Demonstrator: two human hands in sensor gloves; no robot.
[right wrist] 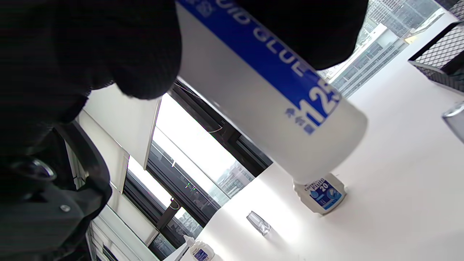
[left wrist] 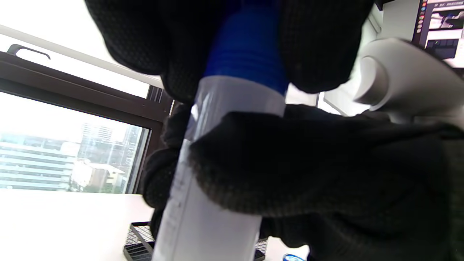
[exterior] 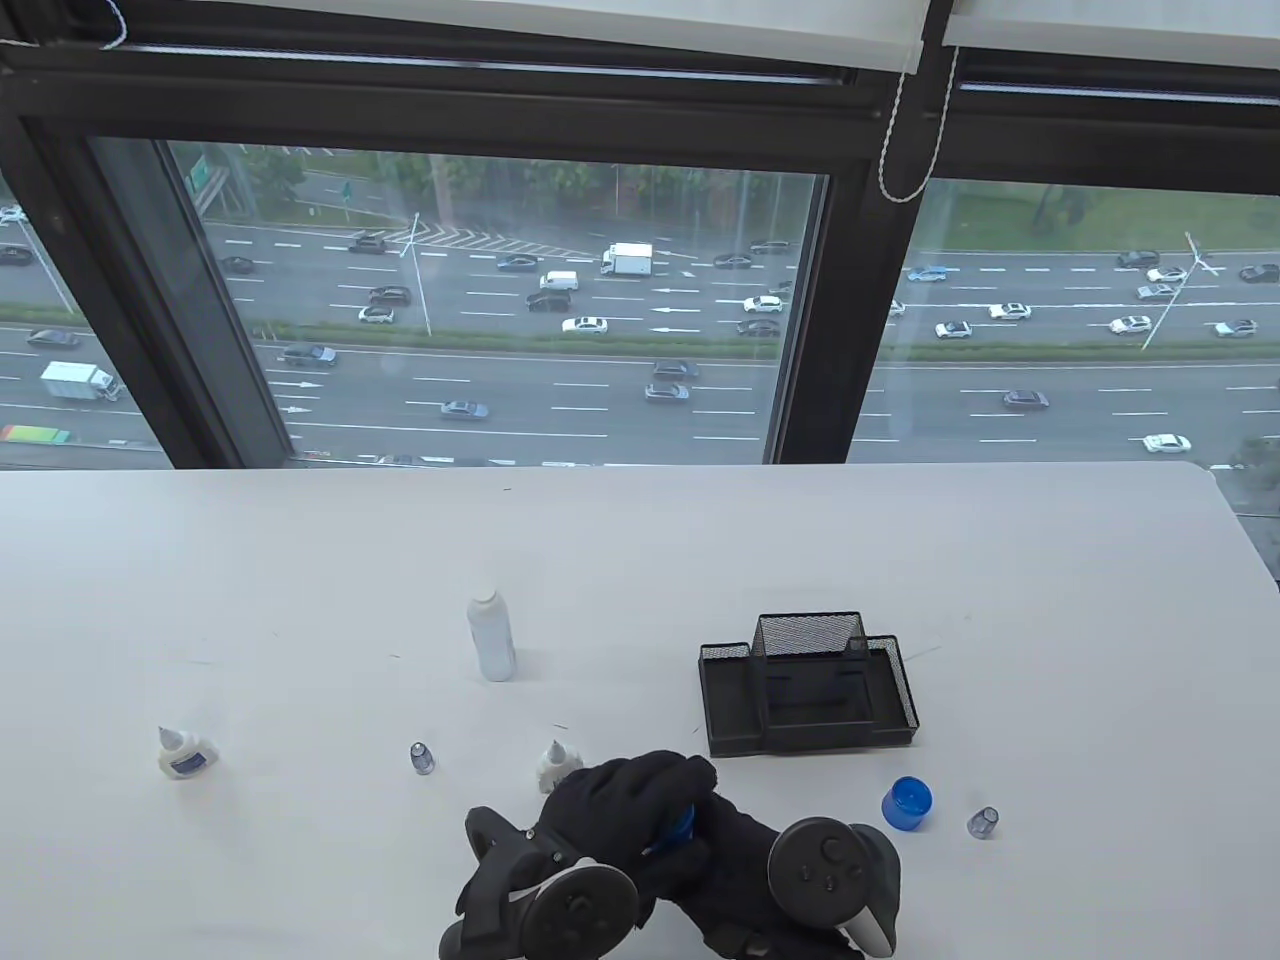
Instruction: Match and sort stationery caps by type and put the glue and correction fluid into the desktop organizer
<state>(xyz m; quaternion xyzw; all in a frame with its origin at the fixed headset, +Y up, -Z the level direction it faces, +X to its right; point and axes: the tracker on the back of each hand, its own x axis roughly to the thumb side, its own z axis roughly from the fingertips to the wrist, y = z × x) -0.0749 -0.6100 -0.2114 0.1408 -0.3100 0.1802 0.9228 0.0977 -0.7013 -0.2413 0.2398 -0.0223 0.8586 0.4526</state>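
Note:
Near the table's front edge both hands hold one white liquid glue bottle [right wrist: 275, 105] with a blue label. My left hand [exterior: 630, 790] grips the bottle's blue cap [left wrist: 246, 47] from above. My right hand [exterior: 725, 860] is curled round the bottle's body [left wrist: 206, 217]. A second white glue bottle [exterior: 491, 635] stands uncapped farther back. Two small correction fluid bottles stand uncapped, one [exterior: 180, 753] at the left and one [exterior: 556, 765] just beyond my left hand. A loose blue cap [exterior: 907, 803] and two clear caps [exterior: 421, 757] [exterior: 983, 822] lie on the table.
The black mesh desktop organizer [exterior: 810, 685] stands right of centre, just beyond my hands. The white table's far edge meets a large window. In the right wrist view a correction fluid bottle [right wrist: 320, 195] and a clear cap [right wrist: 259, 222] lie below the held bottle.

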